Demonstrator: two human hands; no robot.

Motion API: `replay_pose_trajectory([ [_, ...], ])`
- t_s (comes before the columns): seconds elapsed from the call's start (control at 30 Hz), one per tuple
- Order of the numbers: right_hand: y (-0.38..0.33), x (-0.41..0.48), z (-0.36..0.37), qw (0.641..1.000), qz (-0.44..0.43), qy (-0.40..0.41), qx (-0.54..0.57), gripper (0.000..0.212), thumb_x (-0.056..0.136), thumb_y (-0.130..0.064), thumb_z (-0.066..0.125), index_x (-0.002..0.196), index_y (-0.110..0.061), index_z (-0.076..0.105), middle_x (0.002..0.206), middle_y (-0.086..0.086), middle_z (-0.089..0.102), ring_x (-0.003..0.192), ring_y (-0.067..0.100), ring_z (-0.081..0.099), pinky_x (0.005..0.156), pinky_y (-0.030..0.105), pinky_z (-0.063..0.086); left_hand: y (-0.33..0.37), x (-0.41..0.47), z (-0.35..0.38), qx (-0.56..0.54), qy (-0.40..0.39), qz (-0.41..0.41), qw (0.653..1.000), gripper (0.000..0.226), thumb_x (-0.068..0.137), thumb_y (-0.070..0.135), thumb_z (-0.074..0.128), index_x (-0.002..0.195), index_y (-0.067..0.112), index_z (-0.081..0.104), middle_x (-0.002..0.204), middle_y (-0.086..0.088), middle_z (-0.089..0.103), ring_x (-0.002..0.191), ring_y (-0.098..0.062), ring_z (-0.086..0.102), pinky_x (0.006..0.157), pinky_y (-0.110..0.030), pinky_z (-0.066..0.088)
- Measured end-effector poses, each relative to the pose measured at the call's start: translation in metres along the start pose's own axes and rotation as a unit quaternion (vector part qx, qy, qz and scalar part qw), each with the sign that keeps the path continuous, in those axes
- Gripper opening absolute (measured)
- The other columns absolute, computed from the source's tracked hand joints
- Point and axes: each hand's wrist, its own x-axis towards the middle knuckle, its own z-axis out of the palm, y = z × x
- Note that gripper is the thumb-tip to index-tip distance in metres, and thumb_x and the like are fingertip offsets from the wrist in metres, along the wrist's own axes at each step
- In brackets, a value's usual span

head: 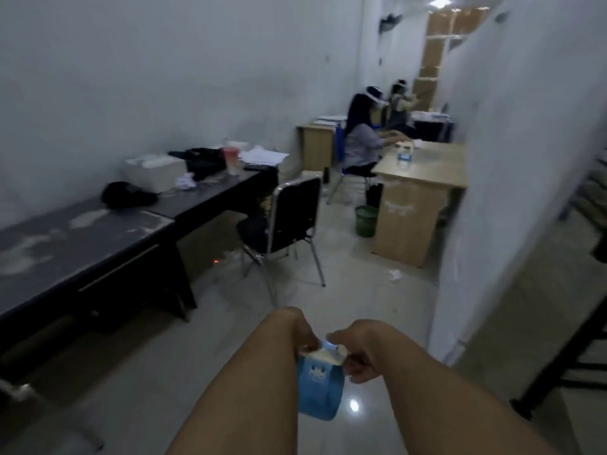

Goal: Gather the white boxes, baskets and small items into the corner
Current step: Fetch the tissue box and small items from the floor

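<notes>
Both of my hands hold a small blue and white pack (320, 385) low in the middle of the view, above the tiled floor. My left hand (300, 333) grips its top left edge. My right hand (361, 351) pinches its top right edge with curled fingers. A white box (154, 172) lies on the dark desk (108, 238) against the left wall, well ahead of my hands.
A black chair (282, 224) stands beside the dark desk, which also carries a black bag, a cap, a cup and papers. Two seated people work at wooden desks (417, 198) farther back. A green bin (365, 221) sits on the floor. A white partition (512, 192) rises on the right.
</notes>
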Motion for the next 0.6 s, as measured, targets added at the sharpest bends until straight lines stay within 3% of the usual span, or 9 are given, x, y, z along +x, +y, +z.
replay_pose_trajectory([
  [0.03,-0.009,-0.005,0.019,1.000,-0.005,0.005,-0.016,0.042,0.096,-0.042,0.054,0.070,-0.009,0.055,0.058,0.005,0.055,0.051,0.013,0.049,0.049,0.024,0.049,0.005,-0.020,0.024,-0.016,0.057,-0.003,0.998,0.046,0.089,0.036,0.068,0.115,-0.002,0.062,0.116,-0.016,0.066,0.090,-0.023,0.058,0.101,-0.038,0.050],
  [0.1,-0.026,-0.014,0.062,0.998,-0.014,-0.002,-0.059,0.038,0.095,-0.039,0.056,0.073,-0.009,0.055,0.064,0.006,0.056,0.052,0.013,0.048,0.050,0.025,0.048,-0.032,-0.021,0.040,-0.094,0.009,-0.042,0.995,0.036,0.092,0.035,0.064,0.106,0.002,0.057,0.107,-0.013,0.061,0.092,-0.023,0.056,0.102,-0.036,0.048],
  [0.27,-0.061,-0.044,0.203,0.980,-0.057,-0.029,-0.187,0.028,0.095,-0.031,0.054,0.078,-0.009,0.054,0.066,0.006,0.055,0.050,0.012,0.047,0.045,0.022,0.044,-0.178,-0.094,0.041,-0.219,0.089,-0.071,0.969,0.034,0.090,0.036,0.067,0.101,0.006,0.057,0.102,-0.012,0.060,0.091,-0.021,0.057,0.100,-0.037,0.050],
  [0.37,-0.077,-0.074,0.301,0.964,-0.073,-0.066,-0.245,0.027,0.092,-0.029,0.057,0.074,-0.009,0.055,0.060,0.005,0.054,0.048,0.013,0.046,0.048,0.021,0.044,-0.278,-0.144,0.051,-0.274,0.122,-0.117,0.947,0.030,0.091,0.037,0.065,0.089,0.008,0.057,0.094,-0.010,0.059,0.081,-0.019,0.056,0.092,-0.033,0.051],
  [0.47,-0.091,-0.111,0.403,0.938,-0.103,-0.102,-0.316,0.028,0.090,-0.026,0.057,0.068,-0.008,0.053,0.057,0.005,0.050,0.047,0.013,0.041,0.047,0.020,0.040,-0.377,-0.200,0.076,-0.367,0.175,-0.159,0.900,0.029,0.091,0.035,0.066,0.082,0.010,0.056,0.080,-0.007,0.058,0.068,-0.015,0.054,0.073,-0.028,0.052],
  [0.6,-0.093,-0.159,0.539,0.880,-0.160,-0.154,-0.420,0.033,0.091,-0.026,0.055,0.063,-0.009,0.051,0.058,0.008,0.045,0.048,0.016,0.037,0.049,0.022,0.034,-0.489,-0.272,0.123,-0.501,0.240,-0.201,0.807,0.032,0.091,0.030,0.067,0.071,0.011,0.051,0.063,-0.007,0.048,0.052,-0.013,0.046,0.047,-0.022,0.044],
])
